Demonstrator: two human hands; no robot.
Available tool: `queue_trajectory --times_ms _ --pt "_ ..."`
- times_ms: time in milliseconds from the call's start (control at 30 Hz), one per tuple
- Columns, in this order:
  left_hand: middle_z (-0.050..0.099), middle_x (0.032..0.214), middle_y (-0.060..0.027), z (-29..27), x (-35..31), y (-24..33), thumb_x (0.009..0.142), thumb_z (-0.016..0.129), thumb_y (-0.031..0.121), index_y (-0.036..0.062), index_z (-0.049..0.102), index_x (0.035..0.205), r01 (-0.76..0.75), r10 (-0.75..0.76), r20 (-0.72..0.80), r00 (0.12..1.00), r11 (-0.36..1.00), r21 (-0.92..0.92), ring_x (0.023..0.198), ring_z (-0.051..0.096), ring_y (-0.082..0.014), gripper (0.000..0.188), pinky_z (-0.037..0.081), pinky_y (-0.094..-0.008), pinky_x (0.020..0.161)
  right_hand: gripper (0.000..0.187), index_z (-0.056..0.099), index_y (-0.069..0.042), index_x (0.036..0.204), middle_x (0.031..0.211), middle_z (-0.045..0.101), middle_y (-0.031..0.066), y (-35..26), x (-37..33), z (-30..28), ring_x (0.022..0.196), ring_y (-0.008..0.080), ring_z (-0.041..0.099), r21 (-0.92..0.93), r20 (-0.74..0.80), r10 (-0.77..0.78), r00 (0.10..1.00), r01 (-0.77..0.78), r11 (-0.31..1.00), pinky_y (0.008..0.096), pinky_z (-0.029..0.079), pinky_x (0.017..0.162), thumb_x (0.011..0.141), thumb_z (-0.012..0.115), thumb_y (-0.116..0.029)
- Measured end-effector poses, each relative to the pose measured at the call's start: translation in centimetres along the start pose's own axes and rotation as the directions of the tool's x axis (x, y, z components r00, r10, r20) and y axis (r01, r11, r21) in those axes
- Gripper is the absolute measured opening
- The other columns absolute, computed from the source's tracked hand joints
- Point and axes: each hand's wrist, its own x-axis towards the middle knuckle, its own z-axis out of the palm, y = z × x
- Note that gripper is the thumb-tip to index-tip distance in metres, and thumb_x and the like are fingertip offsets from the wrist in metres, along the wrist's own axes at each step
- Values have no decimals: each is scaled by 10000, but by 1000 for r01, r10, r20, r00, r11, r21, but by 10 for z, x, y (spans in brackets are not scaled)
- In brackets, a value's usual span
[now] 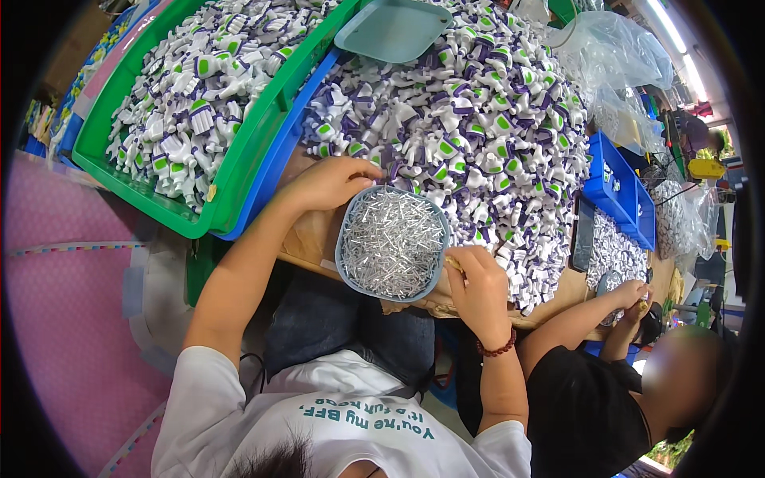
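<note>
A grey-blue square tub full of small shiny silver pins stands in front of me at the table's near edge. My left hand is at the tub's far left corner, fingers bent and pressed together beside the heap of parts. What it holds, if anything, is too small to name. My right hand is at the tub's right rim with thumb and fingers closed. Something yellowish shows at its fingertips; I cannot tell what it is. Behind the tub spreads a large pile of white, purple and green plastic figure parts.
At the left, a green crate of similar parts sits over a blue crate. A grey lid-like tray rests on the far pile. To the right are blue bins, a dark phone-like slab and a co-worker's hands.
</note>
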Motion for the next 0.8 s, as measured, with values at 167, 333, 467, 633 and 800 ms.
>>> queue_trajectory --times_ms 167,333,467,633,800 --pt "640 986 -115 -12 2 18 855 576 110 17 606 1058 54 -61 104 993 996 68 932 604 -210 225 457 -308 840 112 621 -44 837 808 562 89 -8 19 15 743 275 572 -209 -22 -28 999 23 978 354 469 606 732 636 -10" --pt "633 872 -67 -4 -5 0 827 579 65 10 603 947 99 -106 -32 994 979 -176 831 604 -147 134 472 -278 763 174 607 -68 851 834 551 74 -3 23 21 761 259 573 -141 2 -111 994 110 984 351 474 566 687 655 -31" --pt "630 864 -79 3 -18 -9 819 572 69 11 576 921 130 -223 -217 950 918 -376 812 617 -155 117 489 -292 743 149 609 -43 854 822 583 76 -8 20 16 721 228 589 107 16 -11 1000 10 994 323 473 575 717 653 -6" --pt "611 929 -115 -7 -31 7 865 474 36 39 524 969 -104 -367 -323 872 508 -855 855 632 -255 116 534 -373 777 159 626 -13 931 746 591 33 -16 16 2 634 85 524 357 87 149 985 -170 918 223 411 564 782 613 42" --pt "601 928 -122 -13 -38 35 881 455 88 60 510 1029 -144 -287 -130 949 -28 -989 886 624 -316 160 545 -436 770 258 603 -17 1090 755 616 57 -13 16 1 619 97 544 532 134 184 974 -228 816 233 448 586 836 562 -6"
